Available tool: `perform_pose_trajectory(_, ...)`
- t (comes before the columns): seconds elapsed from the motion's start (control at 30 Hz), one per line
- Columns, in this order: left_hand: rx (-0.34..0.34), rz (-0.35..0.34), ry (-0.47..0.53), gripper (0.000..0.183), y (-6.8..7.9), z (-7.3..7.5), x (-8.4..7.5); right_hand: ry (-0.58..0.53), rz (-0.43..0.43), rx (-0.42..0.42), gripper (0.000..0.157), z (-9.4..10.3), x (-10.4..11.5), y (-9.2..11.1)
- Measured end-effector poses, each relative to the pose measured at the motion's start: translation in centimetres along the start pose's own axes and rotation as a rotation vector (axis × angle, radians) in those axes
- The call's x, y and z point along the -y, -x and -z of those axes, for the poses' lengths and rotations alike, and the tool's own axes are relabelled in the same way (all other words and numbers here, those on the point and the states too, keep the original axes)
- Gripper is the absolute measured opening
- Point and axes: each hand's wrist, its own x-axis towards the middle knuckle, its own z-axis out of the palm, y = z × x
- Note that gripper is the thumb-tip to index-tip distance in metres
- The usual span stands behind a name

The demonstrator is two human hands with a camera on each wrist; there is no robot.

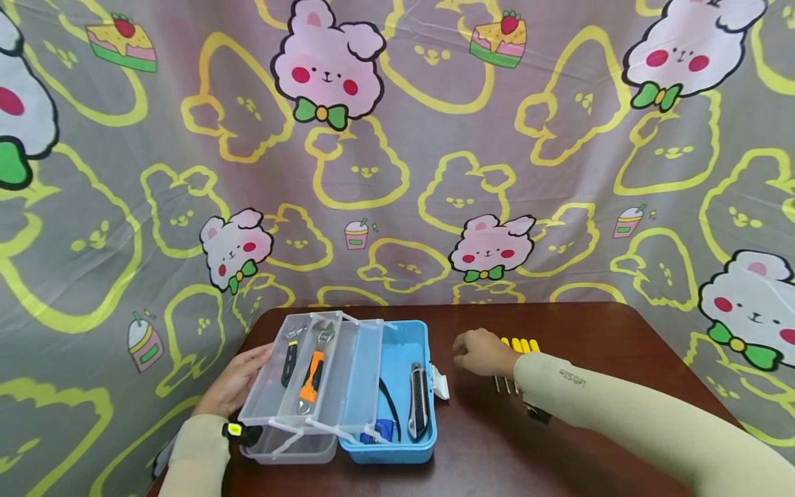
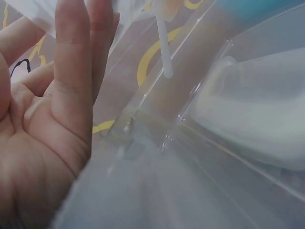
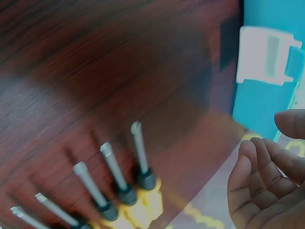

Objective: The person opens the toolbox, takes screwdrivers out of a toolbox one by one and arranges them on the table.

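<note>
My left hand [image 1: 239, 379] is at the left edge of a clear fold-out tray [image 1: 273, 407] on a blue toolbox [image 1: 406, 335], fingers fairly straight; its palm [image 2: 43, 138] shows in the left wrist view. In the tray lie an adjustable wrench with an orange grip [image 1: 312, 379] and a smaller one with a black grip [image 1: 290, 362]. A utility knife [image 1: 419, 400] and a small blue item [image 1: 380, 431] lie in the box bottom. My right hand [image 1: 481, 352], fingers loosely bent and holding nothing, hovers between the box's white latch [image 3: 262, 55] and several yellow-handled screwdrivers [image 3: 138, 207].
The brown table [image 1: 497, 442] carries everything. The toolbox's clear lid [image 1: 310, 452] hangs down on the left side, under the raised trays. A patterned cloth [image 1: 404, 152] hangs behind the table and along both sides.
</note>
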Motion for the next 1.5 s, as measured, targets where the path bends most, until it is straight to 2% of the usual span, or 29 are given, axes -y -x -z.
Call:
perform_pose_trajectory(0.13, 0.015, -0.013, 0.008, 0.026, -0.1, 0.0, -0.1, -0.012, 0.052, 0.006, 0.020, -0.4, 1.1, -0.5)
perform_pose_trajectory(0.43, 0.002, -0.001, -0.017, 0.053, 0.3, 0.2, -0.5, -0.080, 0.183, 0.044, 0.023, -0.3, 4.8, -2.2)
perform_pose_trajectory(0.57, -0.002, -0.005, -0.015, 0.050, 0.3, 0.1, -0.5, -0.059, 0.231, 0.059, 0.028, -0.1, 6.6, -2.8)
perform_pose_trajectory(0.67, 0.004, -0.008, -0.004, 0.040, 0.3, 0.1, -0.5, -0.048, 0.262, 0.059, 0.029, 0.0, 7.7, -3.2)
perform_pose_trajectory(0.83, 0.024, -0.012, 0.000, 0.031, 0.1, 0.2, -0.3, -0.081, 0.280, 0.042, 0.029, 0.0, 8.8, -4.0)
perform_pose_trajectory(1.13, -0.022, 0.006, -0.063, 0.057, 0.1, 0.1, -0.4, -0.059, 0.319, 0.032, 0.028, -0.9, 10.1, -5.1)
perform_pose_trajectory(1.27, 0.013, -0.004, -0.088, 0.058, 0.3, 0.0, -0.4, -0.043, 0.331, 0.056, 0.026, -1.4, 10.9, -5.2)
perform_pose_trajectory(1.4, 0.009, 0.013, -0.081, 0.058, 0.4, -0.2, -0.5, -0.030, 0.342, 0.093, 0.025, -2.1, 11.7, -5.3)
perform_pose_trajectory(1.5, 0.003, 0.013, -0.085, 0.061, 0.4, -0.3, -0.6, -0.022, 0.363, 0.086, 0.024, -2.6, 12.2, -5.5)
